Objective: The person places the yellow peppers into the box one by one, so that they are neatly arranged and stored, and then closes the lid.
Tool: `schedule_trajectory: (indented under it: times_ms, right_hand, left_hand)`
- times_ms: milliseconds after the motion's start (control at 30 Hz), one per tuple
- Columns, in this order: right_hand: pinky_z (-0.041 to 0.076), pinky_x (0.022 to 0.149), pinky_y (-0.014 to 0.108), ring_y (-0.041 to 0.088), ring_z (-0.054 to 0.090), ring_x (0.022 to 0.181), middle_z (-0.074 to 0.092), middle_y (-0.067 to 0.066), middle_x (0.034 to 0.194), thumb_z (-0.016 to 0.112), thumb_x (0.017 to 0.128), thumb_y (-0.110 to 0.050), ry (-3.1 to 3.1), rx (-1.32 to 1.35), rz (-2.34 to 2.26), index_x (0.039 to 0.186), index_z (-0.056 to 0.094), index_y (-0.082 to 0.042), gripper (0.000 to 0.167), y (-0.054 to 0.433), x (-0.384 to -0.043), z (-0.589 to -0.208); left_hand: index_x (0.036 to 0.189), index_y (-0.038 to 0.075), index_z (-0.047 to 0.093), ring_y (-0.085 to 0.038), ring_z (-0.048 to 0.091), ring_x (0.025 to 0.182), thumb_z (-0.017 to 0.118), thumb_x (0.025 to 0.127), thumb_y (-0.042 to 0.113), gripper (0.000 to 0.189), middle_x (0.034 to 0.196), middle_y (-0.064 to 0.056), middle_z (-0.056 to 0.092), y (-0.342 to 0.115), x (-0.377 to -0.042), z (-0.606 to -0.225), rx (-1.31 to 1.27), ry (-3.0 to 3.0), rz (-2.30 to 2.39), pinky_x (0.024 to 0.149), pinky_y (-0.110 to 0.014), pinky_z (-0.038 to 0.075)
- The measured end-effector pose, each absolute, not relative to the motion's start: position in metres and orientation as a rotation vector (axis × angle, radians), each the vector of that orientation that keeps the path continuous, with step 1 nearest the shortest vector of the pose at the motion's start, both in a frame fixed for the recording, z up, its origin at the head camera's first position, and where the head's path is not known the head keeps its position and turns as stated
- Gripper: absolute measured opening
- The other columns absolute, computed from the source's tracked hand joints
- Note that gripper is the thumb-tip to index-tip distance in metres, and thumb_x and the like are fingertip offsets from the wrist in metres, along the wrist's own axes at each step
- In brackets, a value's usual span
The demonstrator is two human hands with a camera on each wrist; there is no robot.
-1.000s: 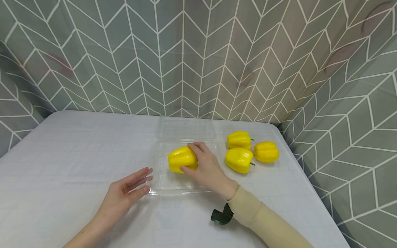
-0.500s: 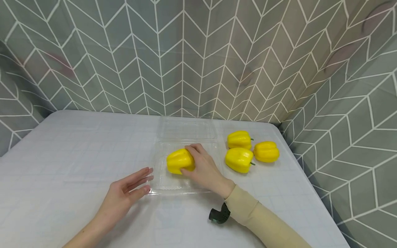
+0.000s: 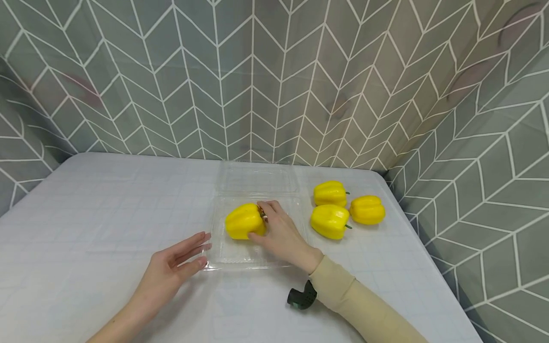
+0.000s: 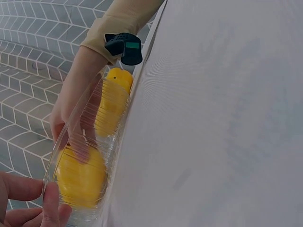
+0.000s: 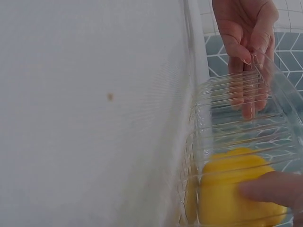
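Note:
A yellow bell pepper lies on its side in the left part of the clear plastic clamshell container. My right hand holds this pepper by its stem end, thumb on the near side and fingers over the far side; part of the dark stem shows between them. At the container's near left corner, my left hand pinches the rim between thumb and fingers. In the right wrist view, the left hand has its fingers behind the clear wall. The left wrist view shows the pepper through the ribbed side.
Right of the container lie three more yellow bell peppers: a near one, a back one and a right one. The hinged lid lies folded back toward the patterned curtain. A dark wrist camera hangs at the right sleeve.
The right hand has moved slightly left with the pepper inside the container. The pepper has turned a little and its stem now shows. The left hand stays at the rim.

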State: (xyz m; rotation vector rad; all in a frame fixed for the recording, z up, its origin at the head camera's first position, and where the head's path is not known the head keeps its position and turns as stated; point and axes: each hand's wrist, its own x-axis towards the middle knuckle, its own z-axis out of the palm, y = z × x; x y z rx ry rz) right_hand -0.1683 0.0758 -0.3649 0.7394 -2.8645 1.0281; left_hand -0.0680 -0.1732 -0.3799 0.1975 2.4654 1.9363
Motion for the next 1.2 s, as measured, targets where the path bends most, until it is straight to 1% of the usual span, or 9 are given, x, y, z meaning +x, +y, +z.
schedule_trajectory:
  times_ms: [133,400,567,733,1033,1200]
  right_hand:
    - [0.054,0.094,0.036,0.022,0.062,0.107,0.054,0.01,0.131,0.079,0.086,-0.027,-2.88,0.744,1.033,0.141,0.05,-0.001,0.068,0.0753,-0.1684,-0.3663]
    - [0.053,0.09,0.036,0.022,0.061,0.103,0.058,0.009,0.126,0.08,0.085,-0.033,-2.868,0.713,1.004,0.134,0.055,-0.001,0.064,0.073,-0.1681,-0.3683]
    - [0.053,0.089,0.037,0.024,0.062,0.103,0.058,0.009,0.123,0.08,0.085,-0.036,-2.868,0.664,1.016,0.13,0.056,-0.001,0.062,0.0724,-0.1682,-0.3686]
    - [0.054,0.087,0.037,0.026,0.062,0.103,0.058,0.01,0.118,0.081,0.085,-0.039,-2.863,0.659,1.045,0.126,0.056,-0.001,0.061,0.0721,-0.1681,-0.3684]
    - [0.054,0.088,0.035,0.025,0.062,0.104,0.057,0.008,0.12,0.081,0.084,-0.042,-2.861,0.653,1.042,0.124,0.057,-0.002,0.06,0.0725,-0.1687,-0.3686]
    - [0.055,0.087,0.037,0.027,0.062,0.103,0.058,0.011,0.118,0.079,0.085,-0.042,-2.858,0.663,1.027,0.121,0.058,-0.002,0.058,0.0734,-0.1677,-0.3668]
  left_hand:
    - [0.144,0.009,0.054,0.0,0.062,0.117,0.073,0.092,0.017,0.056,0.139,-0.006,0.062,-0.1733,-0.0683,-0.3807,0.203,2.464,1.942,0.088,-0.019,0.057]
    - [0.144,0.009,0.054,0.001,0.062,0.117,0.073,0.092,0.018,0.056,0.139,-0.004,0.062,-0.1735,-0.0675,-0.3812,0.19,2.462,1.943,0.088,-0.018,0.056]
    - [0.144,0.01,0.054,0.001,0.062,0.117,0.073,0.093,0.018,0.055,0.139,-0.004,0.062,-0.1731,-0.0672,-0.3803,0.178,2.463,1.936,0.088,-0.018,0.056]
    - [0.144,0.009,0.054,0.001,0.063,0.117,0.073,0.092,0.017,0.056,0.139,-0.005,0.062,-0.1728,-0.0676,-0.3798,0.174,2.462,1.937,0.088,-0.018,0.056]
    - [0.145,0.01,0.053,0.001,0.062,0.118,0.073,0.093,0.018,0.056,0.139,-0.003,0.062,-0.1732,-0.0668,-0.38,0.17,2.449,1.943,0.088,-0.018,0.056]
    - [0.145,0.009,0.053,0.0,0.062,0.118,0.073,0.092,0.018,0.057,0.139,-0.003,0.062,-0.1732,-0.0672,-0.3799,0.169,2.441,1.949,0.089,-0.018,0.056]
